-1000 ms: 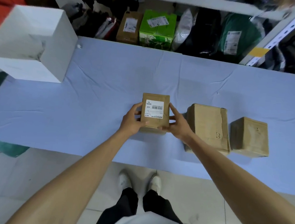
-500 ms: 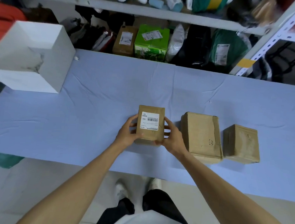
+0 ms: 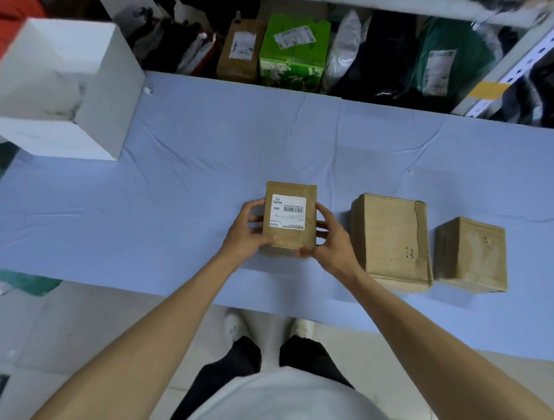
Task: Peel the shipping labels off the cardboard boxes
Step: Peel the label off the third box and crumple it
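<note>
Little has shifted: our left grip [image 3: 245, 232] and right grip [image 3: 331, 244] still clamp the sides of the small, creased cardboard box [image 3: 288, 239] on the wrinkled blue bench [image 3: 170, 201]; its white rectangular label [image 3: 288, 212] faces up. Beside it on the right sit a larger dented box [image 3: 389, 238] and a cube box [image 3: 469, 253].

Single head-worn wide-angle view, looking forward and steeply down, table [image 3: 168, 227] close, shelving beyond

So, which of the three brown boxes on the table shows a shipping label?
The leftmost box, held by the left hand and right hand: a white label lies on top. The middle box and rightmost box show none.
</note>
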